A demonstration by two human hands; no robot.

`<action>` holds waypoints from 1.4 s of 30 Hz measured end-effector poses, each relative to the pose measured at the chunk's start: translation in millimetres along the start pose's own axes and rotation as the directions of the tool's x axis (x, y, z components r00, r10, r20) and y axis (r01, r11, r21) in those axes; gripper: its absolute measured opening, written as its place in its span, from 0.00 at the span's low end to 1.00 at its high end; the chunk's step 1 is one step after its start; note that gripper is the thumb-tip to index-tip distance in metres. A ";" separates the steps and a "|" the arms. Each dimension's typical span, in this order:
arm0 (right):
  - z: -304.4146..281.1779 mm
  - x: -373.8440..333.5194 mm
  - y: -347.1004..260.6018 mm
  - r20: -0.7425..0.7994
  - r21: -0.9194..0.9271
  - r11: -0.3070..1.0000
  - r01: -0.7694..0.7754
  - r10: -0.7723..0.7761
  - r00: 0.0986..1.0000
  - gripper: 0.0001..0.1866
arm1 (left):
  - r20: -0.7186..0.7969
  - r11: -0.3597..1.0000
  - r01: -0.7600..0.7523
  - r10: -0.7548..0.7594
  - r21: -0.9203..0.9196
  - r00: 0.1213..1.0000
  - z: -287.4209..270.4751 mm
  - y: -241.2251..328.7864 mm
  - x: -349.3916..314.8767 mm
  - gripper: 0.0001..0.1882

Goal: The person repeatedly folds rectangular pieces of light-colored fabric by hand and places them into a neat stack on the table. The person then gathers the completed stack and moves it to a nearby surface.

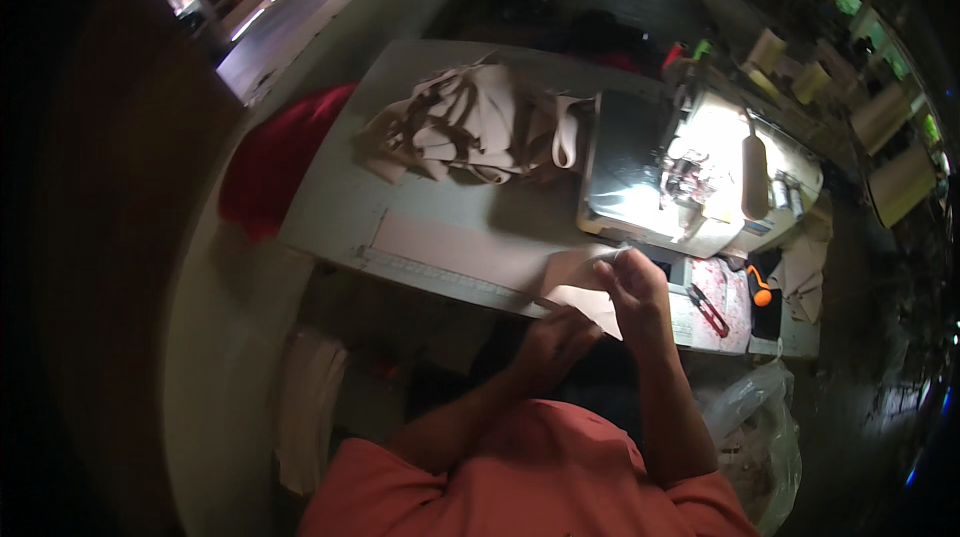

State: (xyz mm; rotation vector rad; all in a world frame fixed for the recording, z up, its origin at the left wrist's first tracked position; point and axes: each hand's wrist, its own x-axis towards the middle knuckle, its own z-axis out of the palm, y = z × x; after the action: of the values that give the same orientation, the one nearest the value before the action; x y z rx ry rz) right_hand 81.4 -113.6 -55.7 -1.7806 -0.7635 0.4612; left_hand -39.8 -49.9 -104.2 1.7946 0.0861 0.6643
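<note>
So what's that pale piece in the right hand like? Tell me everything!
The pale piece looks like plain cloth, beige and nearly white where light hits it. It is bent, not flat, at the near edge of the table, in front of the sewing machine. The right hand pinches its upper part; the left hand is at its lower edge, its grip unclear.

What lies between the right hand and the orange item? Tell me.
A pair of red thread snips lies between the right hand and the orange item, in the head view.

Fabric strips [480,122] lie left of the sewing machine [715,127], the held piece [572,269] before it.
</note>
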 end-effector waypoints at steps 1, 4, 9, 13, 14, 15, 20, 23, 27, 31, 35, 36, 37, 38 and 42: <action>8.6 0.9 -22.8 0.037 -0.007 0.999 0.032 -0.032 0.999 0.07 | -0.037 0.941 0.090 -0.108 -0.327 0.993 -4.0 -4.5 -5.4 0.12; 18.6 -3.4 -54.7 0.096 0.225 0.974 0.034 -0.057 0.994 0.04 | -0.209 0.426 -0.045 -0.345 -0.903 0.915 -44.5 -23.3 5.7 0.24; -14.4 -18.7 -40.5 0.092 0.495 0.861 -0.118 0.082 0.992 0.04 | -0.674 0.503 -0.466 -0.404 -0.728 0.618 -174.5 -52.9 11.9 0.29; -30.3 -21.3 -8.9 0.105 0.591 0.768 -0.249 0.233 0.967 0.07 | -0.755 0.698 -0.372 -0.376 -0.612 0.538 -193.7 -20.2 26.1 0.25; -31.2 -22.7 -6.4 0.104 0.613 0.743 -0.269 0.262 0.960 0.07 | -0.759 0.732 -0.345 -0.350 -0.587 0.549 -186.3 -12.0 31.0 0.25; -31.4 -22.8 -2.8 0.118 0.602 0.751 -0.270 0.250 0.961 0.08 | -0.756 0.761 -0.317 -0.326 -0.566 0.568 -171.8 -4.2 39.5 0.25; -14.4 -19.8 -26.6 0.238 0.652 0.701 -0.288 0.172 0.956 0.08 | -0.174 0.861 -0.224 0.334 0.457 0.926 -56.9 36.3 49.1 0.21; -22.8 -25.7 -16.3 0.256 0.744 0.613 -0.265 0.105 0.961 0.10 | 0.242 0.684 -0.254 0.115 0.684 0.963 -16.4 51.0 50.6 0.38; -36.3 -32.8 -20.7 0.239 0.645 0.721 -0.253 0.124 0.963 0.07 | 0.269 0.907 -0.181 0.078 0.380 0.960 -8.8 51.8 50.3 0.44; -44.3 -37.4 -19.2 0.190 0.465 0.878 -0.114 0.027 0.981 0.06 | 0.375 0.898 0.340 -0.225 -0.279 0.899 -28.7 34.6 73.5 0.41; -53.7 -34.6 -33.0 0.185 0.256 0.965 -0.049 0.001 0.983 0.07 | 0.494 0.792 0.525 -0.337 -0.312 0.802 -34.5 39.1 85.2 0.25; -53.1 -34.8 -31.9 0.178 0.282 0.956 -0.078 0.027 0.984 0.07 | 0.468 0.789 0.531 -0.359 -0.310 0.807 -34.5 40.0 85.9 0.23; -52.1 -34.9 -30.7 0.171 0.308 0.946 -0.105 0.054 0.984 0.06 | 0.441 0.786 0.536 -0.382 -0.307 0.812 -34.4 41.3 86.6 0.20; -51.7 -35.2 -29.1 0.167 0.333 0.933 -0.134 0.082 0.983 0.06 | 0.431 0.788 0.536 -0.388 -0.304 0.815 -33.7 44.0 87.4 0.18; -52.6 -35.2 -29.4 0.176 0.277 0.949 -0.152 0.105 0.979 0.07 | 0.410 0.781 0.578 -0.458 -0.238 0.788 -35.2 51.9 91.4 0.12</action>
State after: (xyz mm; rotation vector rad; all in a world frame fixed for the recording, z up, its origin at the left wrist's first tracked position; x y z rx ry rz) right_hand 81.9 -168.4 -12.6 -1.5363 -0.6532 0.7713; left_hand 5.8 -2.0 -15.3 1.4083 0.2203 -0.0409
